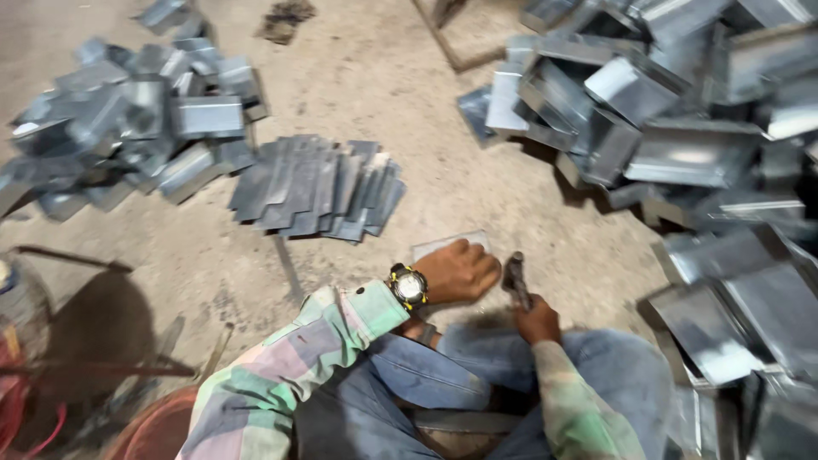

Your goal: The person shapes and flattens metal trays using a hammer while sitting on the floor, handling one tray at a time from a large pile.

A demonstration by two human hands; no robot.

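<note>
My left hand (460,271) presses flat on a small grey metal sheet (443,244) lying on the concrete floor in front of my knees. A wristwatch (409,286) sits on that wrist. My right hand (537,322) grips the handle of a dark hammer (514,274), whose head points up beside the sheet's right edge. My sleeves are patchwork pastel and my legs are in blue jeans.
A fanned stack of flat metal sheets (319,187) lies ahead. Heaps of folded sheet-metal boxes fill the far left (136,128) and the whole right side (682,128). A thin rod (288,268) lies on the floor; red hose and a round container (25,341) sit at lower left.
</note>
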